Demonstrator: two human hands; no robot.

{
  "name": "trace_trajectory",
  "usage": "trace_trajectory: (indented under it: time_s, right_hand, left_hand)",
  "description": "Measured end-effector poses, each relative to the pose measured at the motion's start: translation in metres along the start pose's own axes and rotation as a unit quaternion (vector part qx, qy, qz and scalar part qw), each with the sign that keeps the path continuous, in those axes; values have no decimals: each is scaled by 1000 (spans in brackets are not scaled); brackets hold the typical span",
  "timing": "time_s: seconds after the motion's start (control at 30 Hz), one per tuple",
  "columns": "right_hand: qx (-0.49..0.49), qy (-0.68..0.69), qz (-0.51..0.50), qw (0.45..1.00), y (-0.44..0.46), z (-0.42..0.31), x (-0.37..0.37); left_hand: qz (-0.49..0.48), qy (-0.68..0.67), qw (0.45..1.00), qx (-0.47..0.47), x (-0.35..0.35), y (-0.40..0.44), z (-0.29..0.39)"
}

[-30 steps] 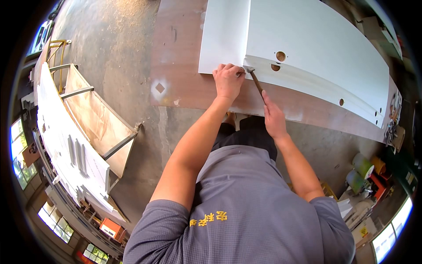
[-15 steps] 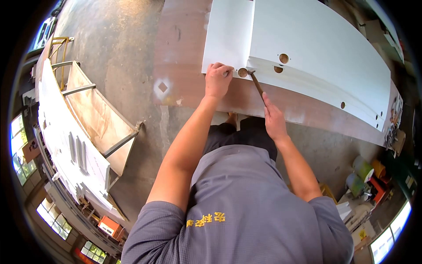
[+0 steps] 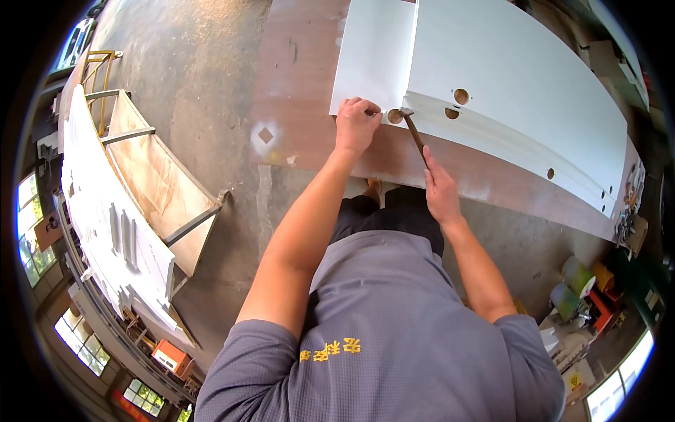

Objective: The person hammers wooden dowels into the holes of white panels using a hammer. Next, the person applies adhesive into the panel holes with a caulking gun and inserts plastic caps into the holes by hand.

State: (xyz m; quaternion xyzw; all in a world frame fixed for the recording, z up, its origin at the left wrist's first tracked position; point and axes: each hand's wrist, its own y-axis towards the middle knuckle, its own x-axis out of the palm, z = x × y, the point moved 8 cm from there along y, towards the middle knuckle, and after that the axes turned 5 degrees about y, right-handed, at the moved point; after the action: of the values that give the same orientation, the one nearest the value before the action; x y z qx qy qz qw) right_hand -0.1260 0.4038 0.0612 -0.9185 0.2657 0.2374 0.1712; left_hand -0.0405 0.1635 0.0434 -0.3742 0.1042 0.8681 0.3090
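Yellow characters [image 3: 336, 349] 宏科安, fourth unclear, on grey shirt [image 3: 422, 316]; yellow warning sign [image 3: 575, 381] on pale panel [image 3: 583, 371]

Spreads as a brown surface [image 3: 295, 70], pale smudge [image 3: 257, 143] between ten and eleven o'clock; bears a white panel [image 3: 520, 77] from twelve to three, metal clutter [image 3: 624, 224] at three.

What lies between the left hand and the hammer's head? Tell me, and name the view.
In the head view, a round hole in the white board lies between the left hand and the hammer's head.
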Motion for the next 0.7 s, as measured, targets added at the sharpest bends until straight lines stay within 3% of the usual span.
trace_trajectory:
  time_s: [0.07, 0.37, 0.7]
  right_hand:
    - [-43, 18, 13, 999, 6, -15, 1]
    - [-59, 9, -7, 998, 15, -24, 12]
    - [-38, 38, 4, 999, 15, -24, 9]
  left_hand:
    - [6, 3, 1000, 0, 0, 2, 1]
    - [17, 15, 1000, 2, 2, 0, 1]
    - [3, 23, 1000, 0, 2, 1, 2]
